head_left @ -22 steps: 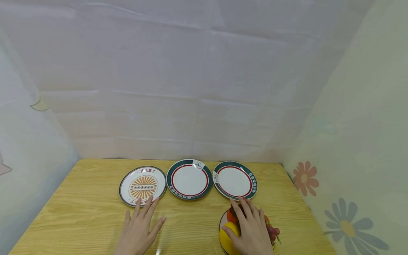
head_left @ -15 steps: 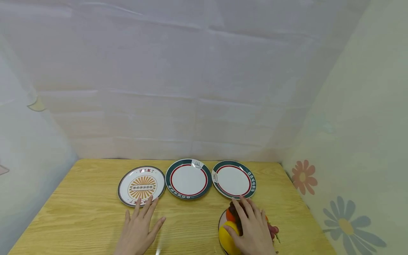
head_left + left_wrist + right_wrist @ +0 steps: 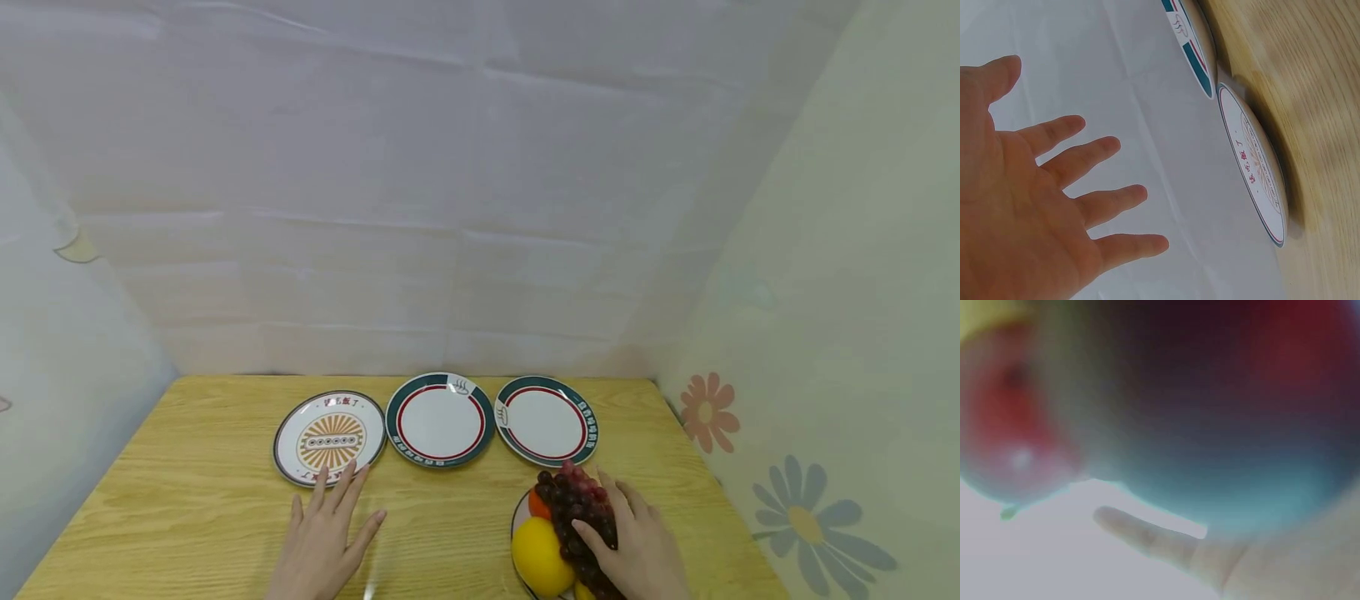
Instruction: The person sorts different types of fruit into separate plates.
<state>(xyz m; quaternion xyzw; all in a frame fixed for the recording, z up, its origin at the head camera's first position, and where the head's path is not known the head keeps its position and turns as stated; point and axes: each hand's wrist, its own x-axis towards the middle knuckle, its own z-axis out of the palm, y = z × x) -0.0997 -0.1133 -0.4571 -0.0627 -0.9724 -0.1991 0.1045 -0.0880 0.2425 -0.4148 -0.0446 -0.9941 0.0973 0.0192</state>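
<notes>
My right hand (image 3: 637,537) reaches in at the right side of a pile of fruit. Its thumb lies over dark grapes (image 3: 573,517), and its fingertips are beside the red grapes (image 3: 588,483). Part of the fruit is hidden beneath this hand. In the right wrist view, a blurred dark red mass fills the top, with a straight finger (image 3: 1154,540) below it. A round yellow fruit (image 3: 542,557) and an orange one (image 3: 537,505) share the plate (image 3: 519,510). My left hand (image 3: 1035,200) is spread and holds nothing, near the sunburst-patterned plate (image 3: 292,425).
Two green-rimmed plates stand at the back, one in the middle (image 3: 441,425) and one to the right (image 3: 547,421). The wooden table (image 3: 187,500) meets a pale cloth wall (image 3: 450,208) behind and a flowered side wall (image 3: 810,292) at right.
My right hand has shifted right and off the top of the fruit, uncovering the dark and red grapes. The left hand keeps its place. The whole view has drifted slightly.
</notes>
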